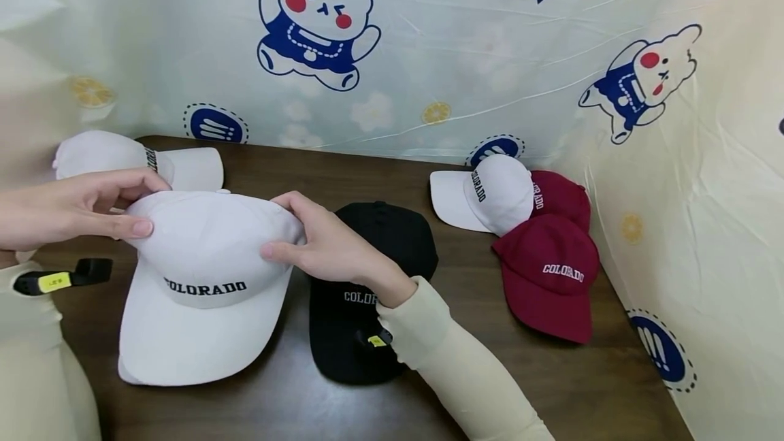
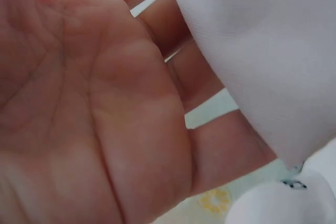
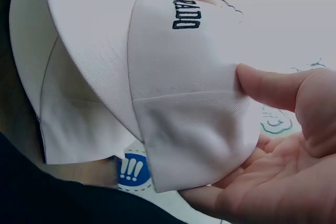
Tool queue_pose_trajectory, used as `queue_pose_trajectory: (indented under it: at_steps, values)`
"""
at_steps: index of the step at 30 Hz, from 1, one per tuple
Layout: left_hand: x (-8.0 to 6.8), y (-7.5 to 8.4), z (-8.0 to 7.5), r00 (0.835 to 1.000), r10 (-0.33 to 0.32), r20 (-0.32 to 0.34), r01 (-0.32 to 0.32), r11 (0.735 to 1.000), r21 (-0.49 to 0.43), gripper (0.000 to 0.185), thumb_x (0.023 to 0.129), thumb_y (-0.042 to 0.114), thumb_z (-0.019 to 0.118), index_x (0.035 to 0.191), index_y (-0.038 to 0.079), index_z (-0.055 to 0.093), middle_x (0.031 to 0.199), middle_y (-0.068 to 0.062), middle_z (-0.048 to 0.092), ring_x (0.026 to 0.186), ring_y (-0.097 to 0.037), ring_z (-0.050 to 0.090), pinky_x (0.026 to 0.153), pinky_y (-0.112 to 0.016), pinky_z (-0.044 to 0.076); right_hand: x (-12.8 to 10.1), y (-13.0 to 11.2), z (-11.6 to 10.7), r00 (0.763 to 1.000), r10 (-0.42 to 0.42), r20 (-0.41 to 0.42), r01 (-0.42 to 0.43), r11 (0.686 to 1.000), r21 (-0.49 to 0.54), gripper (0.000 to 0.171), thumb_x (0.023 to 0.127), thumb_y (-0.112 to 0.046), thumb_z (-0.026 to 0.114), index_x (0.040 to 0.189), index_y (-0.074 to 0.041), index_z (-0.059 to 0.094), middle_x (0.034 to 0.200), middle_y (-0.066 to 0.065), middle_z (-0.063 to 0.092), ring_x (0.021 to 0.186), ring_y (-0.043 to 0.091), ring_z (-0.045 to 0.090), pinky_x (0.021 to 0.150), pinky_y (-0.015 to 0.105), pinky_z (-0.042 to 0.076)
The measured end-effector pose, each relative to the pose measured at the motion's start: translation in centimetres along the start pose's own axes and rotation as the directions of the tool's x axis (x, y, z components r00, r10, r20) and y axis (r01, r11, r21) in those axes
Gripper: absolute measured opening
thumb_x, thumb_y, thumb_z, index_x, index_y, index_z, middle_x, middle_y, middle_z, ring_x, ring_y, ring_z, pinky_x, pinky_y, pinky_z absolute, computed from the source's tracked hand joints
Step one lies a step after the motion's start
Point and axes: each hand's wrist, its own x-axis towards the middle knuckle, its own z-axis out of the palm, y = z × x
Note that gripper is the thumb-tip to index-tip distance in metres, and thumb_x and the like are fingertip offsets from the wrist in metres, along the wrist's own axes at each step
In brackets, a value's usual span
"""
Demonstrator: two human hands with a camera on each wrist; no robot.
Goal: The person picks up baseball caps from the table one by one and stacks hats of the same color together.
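Observation:
A white baseball cap [image 1: 208, 243] with dark COLORADO lettering is held between both hands, its brim towards me. My left hand [image 1: 104, 206] pinches the crown's left side with the thumb in front. On the crown's right side, my right hand [image 1: 324, 243] grips with thumb and fingers, as the right wrist view also shows. In that view another white cap [image 3: 79, 124] lies behind the held one, mostly hidden by it. Under my right forearm rests a black cap [image 1: 355, 352], partly covered. The left wrist view shows my left palm [image 2: 105, 98] beside white fabric.
A white cap [image 1: 196, 165] lies at the back left of the brown table [image 1: 471, 366]. On the right, a white cap [image 1: 502, 192] sits against two maroon caps [image 1: 545, 284]. A printed curtain [image 1: 416, 53] borders the table at the back and right.

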Motion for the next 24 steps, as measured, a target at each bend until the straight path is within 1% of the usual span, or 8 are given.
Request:
queue_pose_trajectory:
  at_steps: [1,6,8,11,15,19,24]
  values:
    - [0.0,-0.3,-0.1,1.000,0.007,0.003,-0.007,1.000,-0.003,0.036,0.106,-0.002,0.057,0.135,0.018,0.055,0.126,-0.003,0.067,0.109,-0.016,0.065,0.082,-0.028,0.058,0.3,0.1,0.2,1.000,0.010,-0.004,-0.010,1.000,-0.012,0.047,0.102,-0.015,0.073,0.143,-0.008,0.050,0.139,0.006,0.058,0.114,0.010,0.060,0.091,0.020,0.054]
    - [-0.1,-1.5,-0.5,1.000,-0.014,0.018,0.015,0.999,-0.041,0.033,0.106,-0.004,0.055,0.135,0.013,0.055,0.124,-0.006,0.068,0.109,-0.016,0.065,0.083,-0.026,0.058,1.2,0.3,1.3,0.998,0.056,-0.015,-0.057,0.993,-0.100,0.049,0.104,-0.018,0.070,0.147,-0.008,0.047,0.141,0.009,0.058,0.111,0.010,0.060,0.085,0.018,0.052]
    - [-0.1,-1.9,-0.5,0.999,-0.030,0.019,0.031,0.998,-0.057,0.033,0.106,-0.003,0.055,0.135,0.013,0.056,0.123,-0.006,0.068,0.109,-0.015,0.065,0.082,-0.027,0.058,1.6,0.4,1.6,0.997,0.075,-0.012,-0.076,0.989,-0.129,0.050,0.105,-0.020,0.069,0.148,-0.008,0.045,0.142,0.010,0.058,0.110,0.010,0.060,0.084,0.018,0.053]
    - [-0.2,-2.7,-0.6,0.999,-0.028,0.024,0.030,0.997,-0.071,0.033,0.106,-0.004,0.054,0.135,0.012,0.055,0.123,-0.006,0.068,0.109,-0.015,0.065,0.082,-0.027,0.057,2.2,0.6,1.9,0.995,0.103,-0.004,-0.102,0.983,-0.154,0.052,0.106,-0.022,0.067,0.151,-0.008,0.044,0.142,0.010,0.058,0.110,0.011,0.060,0.082,0.018,0.053]
    - [-0.1,-3.5,-0.6,0.998,-0.051,0.026,0.053,0.996,-0.076,0.031,0.107,-0.002,0.054,0.135,0.012,0.056,0.123,-0.004,0.068,0.109,-0.014,0.065,0.083,-0.026,0.056,2.9,1.1,2.3,0.991,0.132,0.005,-0.128,0.973,-0.191,0.055,0.107,-0.024,0.065,0.154,-0.008,0.042,0.145,0.010,0.057,0.113,0.011,0.059,0.084,0.018,0.050]
    - [0.1,-4.1,-0.7,0.995,-0.091,0.035,0.093,0.992,-0.083,0.028,0.108,0.001,0.055,0.134,0.011,0.057,0.122,-0.003,0.068,0.109,-0.014,0.064,0.085,-0.024,0.054,3.4,1.6,2.9,0.988,0.154,0.014,-0.146,0.962,-0.230,0.057,0.108,-0.024,0.064,0.156,-0.006,0.041,0.147,0.010,0.056,0.116,0.011,0.058,0.088,0.016,0.048]
    - [0.4,-4.6,-0.6,0.987,-0.159,0.021,0.160,0.985,-0.059,0.026,0.108,0.007,0.058,0.134,0.012,0.057,0.120,-0.001,0.068,0.107,-0.011,0.062,0.083,-0.025,0.054,3.8,1.9,3.5,0.984,0.176,-0.011,-0.171,0.941,-0.291,0.060,0.108,-0.026,0.063,0.158,-0.005,0.040,0.153,0.010,0.052,0.130,0.013,0.054,0.100,0.019,0.047]
